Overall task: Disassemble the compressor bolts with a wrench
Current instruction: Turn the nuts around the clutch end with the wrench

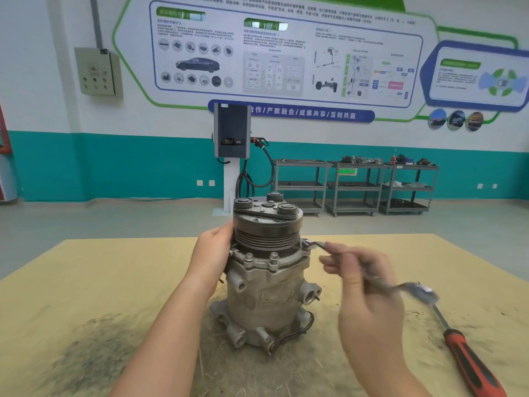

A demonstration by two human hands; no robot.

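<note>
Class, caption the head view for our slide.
Left hand steadies compressor; right hand holds wrench at a flange bolt.

I am counting one compressor (267,275) standing upright on the counter (86,282), with two hands (213,253) flanking it. I am seeing two bolts (249,257) on its front flange, one wrench (369,272) at its right, one red-handled screwdriver (469,359) lying farther right, and three carts (300,184) behind it.

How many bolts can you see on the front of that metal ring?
2: left bolt and right bolt, side by side on the compressor flange. More may hide behind.
</note>
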